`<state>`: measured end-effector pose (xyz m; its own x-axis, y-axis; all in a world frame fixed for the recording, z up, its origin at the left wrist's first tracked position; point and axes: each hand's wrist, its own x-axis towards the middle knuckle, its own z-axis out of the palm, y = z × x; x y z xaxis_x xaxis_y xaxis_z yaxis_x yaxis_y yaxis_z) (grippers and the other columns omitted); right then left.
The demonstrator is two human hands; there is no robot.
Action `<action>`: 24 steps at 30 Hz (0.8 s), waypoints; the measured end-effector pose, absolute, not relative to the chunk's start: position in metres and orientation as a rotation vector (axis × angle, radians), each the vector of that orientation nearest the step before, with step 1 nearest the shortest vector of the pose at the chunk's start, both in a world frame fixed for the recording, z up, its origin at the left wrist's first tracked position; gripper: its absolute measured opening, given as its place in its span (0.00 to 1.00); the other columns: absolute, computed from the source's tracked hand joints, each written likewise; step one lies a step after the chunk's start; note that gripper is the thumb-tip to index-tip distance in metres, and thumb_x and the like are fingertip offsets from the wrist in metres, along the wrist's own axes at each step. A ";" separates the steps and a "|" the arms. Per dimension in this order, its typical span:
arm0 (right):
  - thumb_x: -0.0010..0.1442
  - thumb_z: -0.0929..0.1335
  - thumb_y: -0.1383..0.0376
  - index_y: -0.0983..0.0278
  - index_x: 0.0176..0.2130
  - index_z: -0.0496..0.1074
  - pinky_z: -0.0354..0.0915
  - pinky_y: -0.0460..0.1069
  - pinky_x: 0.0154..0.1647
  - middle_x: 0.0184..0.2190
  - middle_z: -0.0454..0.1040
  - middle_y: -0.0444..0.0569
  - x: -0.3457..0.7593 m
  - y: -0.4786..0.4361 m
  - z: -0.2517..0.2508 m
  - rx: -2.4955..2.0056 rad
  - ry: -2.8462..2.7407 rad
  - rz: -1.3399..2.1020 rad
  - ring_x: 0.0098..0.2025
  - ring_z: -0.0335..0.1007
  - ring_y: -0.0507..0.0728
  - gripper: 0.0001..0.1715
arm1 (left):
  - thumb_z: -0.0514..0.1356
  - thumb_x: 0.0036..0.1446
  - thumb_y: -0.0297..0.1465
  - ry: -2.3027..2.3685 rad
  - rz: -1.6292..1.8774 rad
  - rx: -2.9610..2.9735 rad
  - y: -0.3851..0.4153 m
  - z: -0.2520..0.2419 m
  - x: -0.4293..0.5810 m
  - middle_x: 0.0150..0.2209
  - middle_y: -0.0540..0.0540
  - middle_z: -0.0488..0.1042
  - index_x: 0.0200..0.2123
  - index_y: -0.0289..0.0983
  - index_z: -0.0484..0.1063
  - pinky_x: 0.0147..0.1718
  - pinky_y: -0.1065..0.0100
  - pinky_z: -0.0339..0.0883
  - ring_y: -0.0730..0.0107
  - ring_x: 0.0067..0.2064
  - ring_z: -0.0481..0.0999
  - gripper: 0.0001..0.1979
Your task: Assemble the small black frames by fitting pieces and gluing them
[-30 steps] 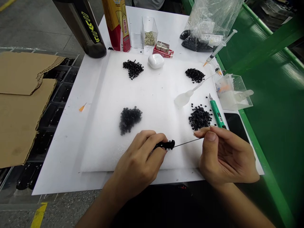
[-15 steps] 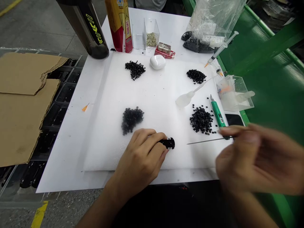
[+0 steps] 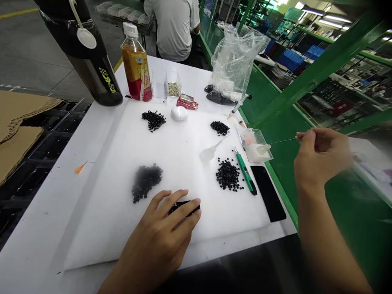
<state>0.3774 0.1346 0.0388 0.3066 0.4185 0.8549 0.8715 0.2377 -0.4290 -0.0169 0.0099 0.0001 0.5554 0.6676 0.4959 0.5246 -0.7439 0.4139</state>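
My left hand point(image 3: 162, 228) rests on the white foam pad point(image 3: 110, 220) with fingers spread over a glossy black piece point(image 3: 183, 208), partly hidden beneath them. Out over the right edge of the table, my right hand point(image 3: 321, 157) is raised, its fingertips pinching a thin metal needle point(image 3: 283, 141) that points left toward a clear box point(image 3: 259, 153) of small supplies. Small black square chips lie in one pile point(image 3: 227, 175) at right and another pile point(image 3: 147, 179) at left. Finer black bits form two piles farther back, left point(image 3: 154, 120) and right point(image 3: 219, 128).
A green craft knife point(image 3: 245, 171) and a black phone point(image 3: 269, 194) lie at right, near a dropper point(image 3: 210, 153) and syringe point(image 3: 237, 107). Behind stand a drink bottle point(image 3: 136, 65), a dark shaker point(image 3: 88, 61) and a plastic bag point(image 3: 232, 61). Another person point(image 3: 173, 28) sits beyond.
The view has tilted up. My right hand has moved away from the pad, out past the table's right edge, with the needle. My left fingers have spread from their grip on the black piece.
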 end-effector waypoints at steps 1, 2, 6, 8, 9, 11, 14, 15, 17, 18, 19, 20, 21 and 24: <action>0.63 0.70 0.63 0.72 0.44 0.75 0.71 0.50 0.36 0.32 0.79 0.55 0.380 0.135 0.037 -1.367 -1.280 -0.528 0.34 0.80 0.57 0.14 | 0.56 0.65 0.18 0.997 0.961 2.575 0.010 0.000 -0.017 0.56 0.46 0.78 0.52 0.37 0.76 0.57 0.43 0.65 0.47 0.60 0.71 0.18; 0.63 0.70 0.62 0.72 0.45 0.75 0.71 0.50 0.36 0.32 0.80 0.55 0.382 0.136 0.035 -1.402 -1.252 -0.593 0.34 0.81 0.57 0.15 | 0.56 0.65 0.18 0.994 0.962 2.577 0.010 0.001 -0.017 0.56 0.47 0.78 0.52 0.37 0.76 0.57 0.44 0.65 0.48 0.59 0.71 0.17; 0.57 0.75 0.59 0.67 0.34 0.81 0.65 0.44 0.26 0.23 0.79 0.48 0.384 0.140 0.036 -1.525 -1.403 -0.565 0.24 0.77 0.53 0.12 | 0.55 0.65 0.18 0.999 0.937 2.590 0.010 0.001 -0.017 0.57 0.46 0.77 0.55 0.37 0.75 0.58 0.44 0.64 0.48 0.61 0.70 0.19; 0.53 0.76 0.59 0.65 0.29 0.82 0.60 0.44 0.22 0.20 0.77 0.46 0.376 0.136 0.037 -1.563 -1.502 -0.533 0.20 0.73 0.51 0.11 | 0.55 0.65 0.17 1.009 0.907 2.594 0.009 0.002 -0.017 0.59 0.45 0.76 0.56 0.36 0.74 0.58 0.44 0.64 0.48 0.62 0.68 0.20; 0.55 0.76 0.59 0.64 0.30 0.83 0.60 0.44 0.22 0.22 0.79 0.47 0.369 0.130 0.036 -1.565 -1.526 -0.541 0.21 0.74 0.51 0.09 | 0.55 0.65 0.17 1.010 0.891 2.597 0.009 0.002 -0.017 0.59 0.46 0.75 0.56 0.36 0.74 0.58 0.44 0.64 0.48 0.63 0.68 0.20; 0.60 0.74 0.63 0.62 0.36 0.85 0.63 0.45 0.25 0.29 0.83 0.51 0.346 0.111 0.031 -1.546 -1.529 -0.583 0.29 0.79 0.54 0.07 | 0.55 0.66 0.18 1.007 0.872 2.599 0.008 0.003 -0.017 0.59 0.46 0.75 0.55 0.37 0.75 0.58 0.43 0.63 0.48 0.63 0.67 0.18; 0.61 0.72 0.68 0.59 0.41 0.84 0.67 0.46 0.32 0.34 0.84 0.48 0.301 0.070 0.019 -1.492 -1.547 -0.589 0.34 0.80 0.55 0.09 | 0.54 0.66 0.17 1.017 0.866 2.586 0.007 0.003 -0.018 0.60 0.45 0.74 0.57 0.38 0.74 0.59 0.42 0.64 0.48 0.63 0.67 0.20; 0.62 0.72 0.69 0.59 0.42 0.83 0.68 0.46 0.32 0.33 0.83 0.47 0.285 0.056 0.014 -1.473 -1.561 -0.568 0.33 0.80 0.54 0.10 | 0.55 0.65 0.17 1.041 0.874 2.570 0.007 0.003 -0.018 0.62 0.43 0.72 0.58 0.38 0.73 0.58 0.42 0.64 0.48 0.63 0.67 0.22; 0.63 0.70 0.72 0.60 0.43 0.82 0.71 0.47 0.34 0.32 0.82 0.45 0.257 0.034 0.005 -1.432 -1.592 -0.477 0.32 0.79 0.54 0.12 | 0.56 0.66 0.18 1.108 0.891 2.521 0.007 0.004 -0.018 0.62 0.39 0.71 0.61 0.37 0.71 0.57 0.43 0.67 0.48 0.62 0.68 0.23; 0.62 0.70 0.73 0.60 0.44 0.81 0.72 0.48 0.34 0.33 0.82 0.45 0.246 0.026 0.001 -1.397 -1.623 -0.404 0.32 0.79 0.54 0.13 | 0.58 0.66 0.20 1.142 0.898 2.496 0.007 0.004 -0.017 0.60 0.38 0.72 0.62 0.37 0.70 0.56 0.44 0.69 0.50 0.60 0.69 0.23; 0.62 0.70 0.75 0.60 0.44 0.80 0.73 0.49 0.34 0.34 0.82 0.45 0.237 0.020 -0.002 -1.352 -1.671 -0.324 0.32 0.79 0.55 0.14 | 0.58 0.67 0.21 1.171 0.905 2.480 0.008 0.005 -0.017 0.57 0.38 0.75 0.62 0.36 0.69 0.54 0.47 0.72 0.52 0.56 0.71 0.22; 0.61 0.70 0.76 0.61 0.45 0.79 0.74 0.49 0.34 0.34 0.81 0.45 0.231 0.017 -0.004 -1.296 -1.729 -0.246 0.32 0.79 0.55 0.16 | 0.59 0.67 0.22 1.190 0.904 2.478 0.009 0.006 -0.016 0.52 0.39 0.77 0.62 0.36 0.69 0.51 0.49 0.74 0.54 0.53 0.73 0.21; 0.59 0.70 0.78 0.61 0.45 0.78 0.74 0.50 0.35 0.34 0.81 0.46 0.227 0.015 -0.005 -1.237 -1.779 -0.183 0.33 0.79 0.55 0.17 | 0.60 0.67 0.23 1.194 0.897 2.497 0.010 0.008 -0.015 0.49 0.40 0.78 0.61 0.34 0.70 0.48 0.51 0.76 0.56 0.49 0.74 0.20; 0.58 0.71 0.79 0.62 0.44 0.77 0.75 0.51 0.36 0.33 0.80 0.45 0.224 0.016 -0.007 -1.156 -1.840 -0.108 0.34 0.78 0.55 0.17 | 0.59 0.66 0.19 1.131 0.827 2.708 0.013 0.015 -0.014 0.45 0.38 0.80 0.55 0.28 0.73 0.43 0.53 0.79 0.57 0.44 0.77 0.15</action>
